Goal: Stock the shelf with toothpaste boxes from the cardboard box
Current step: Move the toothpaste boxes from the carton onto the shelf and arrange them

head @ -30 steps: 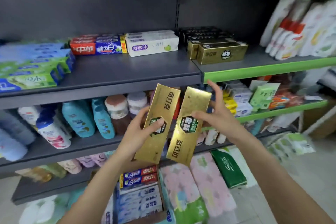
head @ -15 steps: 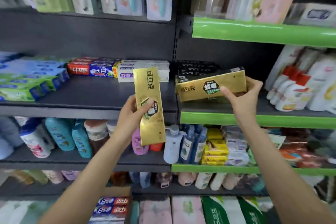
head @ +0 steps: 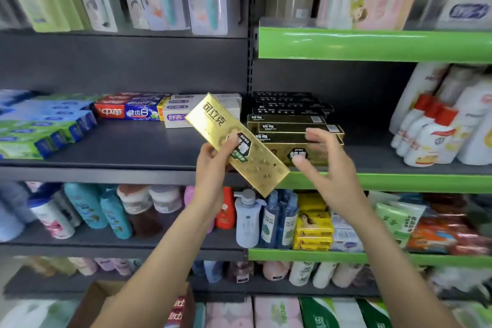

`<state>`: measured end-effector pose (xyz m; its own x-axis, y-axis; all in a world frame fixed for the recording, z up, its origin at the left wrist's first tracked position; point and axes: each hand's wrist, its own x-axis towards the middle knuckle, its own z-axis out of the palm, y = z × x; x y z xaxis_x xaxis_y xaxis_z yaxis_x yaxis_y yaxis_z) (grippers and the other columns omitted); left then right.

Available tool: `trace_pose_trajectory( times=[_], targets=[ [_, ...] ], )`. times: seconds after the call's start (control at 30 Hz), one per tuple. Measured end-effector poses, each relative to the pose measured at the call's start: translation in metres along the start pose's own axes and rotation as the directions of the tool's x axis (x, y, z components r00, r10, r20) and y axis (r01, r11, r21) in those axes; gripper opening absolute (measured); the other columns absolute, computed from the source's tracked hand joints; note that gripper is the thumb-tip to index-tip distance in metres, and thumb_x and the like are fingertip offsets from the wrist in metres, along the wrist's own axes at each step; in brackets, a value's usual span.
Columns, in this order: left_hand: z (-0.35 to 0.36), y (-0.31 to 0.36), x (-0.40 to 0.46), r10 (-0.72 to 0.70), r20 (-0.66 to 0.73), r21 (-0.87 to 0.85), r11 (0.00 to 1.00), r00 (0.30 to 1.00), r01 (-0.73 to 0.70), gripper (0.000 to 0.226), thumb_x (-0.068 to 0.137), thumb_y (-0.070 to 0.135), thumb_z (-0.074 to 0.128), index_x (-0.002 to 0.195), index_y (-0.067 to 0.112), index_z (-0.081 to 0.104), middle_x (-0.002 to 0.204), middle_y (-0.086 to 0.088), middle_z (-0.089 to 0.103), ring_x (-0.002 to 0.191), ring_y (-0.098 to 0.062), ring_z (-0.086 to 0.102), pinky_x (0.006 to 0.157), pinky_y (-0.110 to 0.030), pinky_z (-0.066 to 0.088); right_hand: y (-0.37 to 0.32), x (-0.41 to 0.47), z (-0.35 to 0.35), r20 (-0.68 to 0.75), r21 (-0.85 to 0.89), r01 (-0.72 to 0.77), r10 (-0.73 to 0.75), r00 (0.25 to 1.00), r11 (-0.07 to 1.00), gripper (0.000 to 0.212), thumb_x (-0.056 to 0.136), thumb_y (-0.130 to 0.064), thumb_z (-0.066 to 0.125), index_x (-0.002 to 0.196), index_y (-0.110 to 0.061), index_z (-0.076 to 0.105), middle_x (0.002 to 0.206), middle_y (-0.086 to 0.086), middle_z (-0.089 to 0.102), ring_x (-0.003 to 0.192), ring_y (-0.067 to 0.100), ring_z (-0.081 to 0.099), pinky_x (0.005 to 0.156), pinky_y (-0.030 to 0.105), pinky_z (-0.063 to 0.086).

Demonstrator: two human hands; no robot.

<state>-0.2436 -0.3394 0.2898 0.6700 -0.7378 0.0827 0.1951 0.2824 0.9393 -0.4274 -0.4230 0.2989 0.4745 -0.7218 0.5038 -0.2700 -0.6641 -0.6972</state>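
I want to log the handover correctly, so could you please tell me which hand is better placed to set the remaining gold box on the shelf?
Left, probably: the left hand already holds the gold toothpaste box tilted near the gold stack; the right hand is open and empty.

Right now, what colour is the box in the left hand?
Shiny gold, with a dark green-and-black label; the toothpaste box shows in the head view.

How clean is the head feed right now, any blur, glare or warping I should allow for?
Head view: the right hand is motion-smeared; the gold box in the left hand reads sharp, with soft glare on its foil. Wide-angle bending bows the green shelf edge, and the bottles at far right are soft.
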Motion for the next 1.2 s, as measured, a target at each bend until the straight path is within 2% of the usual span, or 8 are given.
trace_pose_trajectory(
  times=[0.1, 0.27, 0.47, 0.57, 0.7, 0.97, 1.07, 1.2],
  targets=[
    [0.023, -0.011, -0.009, 0.003, 0.037, 0.006, 1.0, 0.999, -0.003, 0.066, 0.068, 0.052, 0.073, 0.12, 0.017, 0.052, 0.114, -0.002, 0.067, 0.107, -0.019, 0.063, 0.095, -0.038, 0.048, -0.016, 0.004, 0.003, 0.265, -0.064, -0.055, 0.07, 0.962, 0.996, 0.07, 0.074, -0.067, 0.054, 0.135, -0.041, 0.031, 0.132, -0.012, 0.05, 0.117, 0.009, 0.05, 0.093, 0.033, 0.045],
    [0.037, -0.018, -0.017, 0.177, 0.248, 0.247, 0.939, 0.952, -0.239, 0.043, 0.083, 0.053, 0.056, 0.119, 0.032, 0.049, 0.116, 0.015, 0.062, 0.107, 0.003, 0.057, 0.092, -0.017, 0.043, -0.01, 0.012, -0.024, 0.197, -0.045, 0.014, -0.005, 0.98, 0.999, 0.056, 0.076, -0.046, 0.07, 0.126, -0.046, 0.043, 0.111, -0.02, 0.06, 0.106, 0.006, 0.057, 0.089, 0.033, 0.05],
    [0.009, -0.031, 0.026, 0.414, 0.42, 0.712, 0.401, 0.807, -0.576, 0.048, 0.086, 0.052, 0.052, 0.124, 0.022, 0.054, 0.131, 0.007, 0.05, 0.125, -0.01, 0.038, 0.102, -0.017, 0.028, 0.015, 0.029, -0.057, 0.147, -0.118, 0.071, -0.053, 0.988, 0.991, 0.053, 0.081, -0.039, 0.068, 0.129, -0.039, 0.046, 0.114, -0.01, 0.06, 0.101, 0.01, 0.059, 0.082, 0.034, 0.053],
    [0.005, -0.036, 0.039, 0.409, 0.453, 0.76, 0.286, 0.792, -0.583, 0.039, 0.088, 0.035, 0.061, 0.124, 0.023, 0.055, 0.132, 0.006, 0.051, 0.113, -0.014, 0.053, 0.09, -0.036, 0.048, 0.022, 0.043, -0.059, 0.092, -0.351, 0.21, -0.19, 0.977, 0.912, 0.051, 0.082, -0.035, 0.068, 0.129, -0.032, 0.05, 0.115, -0.006, 0.057, 0.104, 0.014, 0.048, 0.083, 0.034, 0.042],
    [0.006, -0.037, 0.043, 0.457, 0.453, 0.759, 0.252, 0.766, -0.6, 0.033, 0.087, 0.026, 0.063, 0.12, 0.026, 0.057, 0.129, 0.007, 0.052, 0.097, -0.013, 0.062, 0.071, -0.035, 0.054, 0.034, 0.07, -0.047, 0.05, -0.68, 0.348, -0.433, 0.9, 0.645, 0.048, 0.078, -0.021, 0.074, 0.124, -0.022, 0.059, 0.121, 0.006, 0.057, 0.111, 0.026, 0.043, 0.084, 0.042, 0.039],
    [0.007, -0.039, 0.046, 0.465, 0.448, 0.771, 0.232, 0.764, -0.593, 0.033, 0.084, 0.028, 0.067, 0.116, 0.026, 0.058, 0.126, 0.008, 0.053, 0.103, -0.012, 0.059, 0.071, -0.023, 0.044, 0.061, 0.15, -0.017, 0.089, -0.807, 0.187, -0.198, 0.976, 0.56, 0.044, 0.09, -0.023, 0.058, 0.134, -0.026, 0.05, 0.131, 0.004, 0.054, 0.122, 0.029, 0.045, 0.109, 0.05, 0.021],
    [0.007, -0.04, 0.048, 0.482, 0.455, 0.762, 0.224, 0.749, -0.607, 0.033, 0.084, 0.03, 0.066, 0.116, 0.027, 0.058, 0.126, 0.009, 0.052, 0.103, -0.012, 0.059, 0.071, -0.025, 0.046, 0.062, 0.181, -0.001, 0.117, -0.869, 0.155, -0.109, 0.987, 0.471, 0.042, 0.095, -0.019, 0.049, 0.136, -0.02, 0.041, 0.133, 0.008, 0.051, 0.121, 0.032, 0.048, 0.105, 0.045, 0.033],
    [0.005, -0.042, 0.049, 0.501, 0.45, 0.75, 0.236, 0.739, -0.618, 0.034, 0.084, 0.03, 0.067, 0.117, 0.027, 0.057, 0.127, 0.009, 0.052, 0.102, -0.012, 0.06, 0.072, -0.029, 0.051, 0.068, 0.209, 0.024, 0.196, -0.88, 0.155, 0.046, 0.98, 0.448, 0.066, 0.096, -0.042, 0.046, 0.149, -0.014, 0.017, 0.152, 0.014, 0.027, 0.139, 0.034, 0.029, 0.111, 0.049, 0.026]
  ],
)
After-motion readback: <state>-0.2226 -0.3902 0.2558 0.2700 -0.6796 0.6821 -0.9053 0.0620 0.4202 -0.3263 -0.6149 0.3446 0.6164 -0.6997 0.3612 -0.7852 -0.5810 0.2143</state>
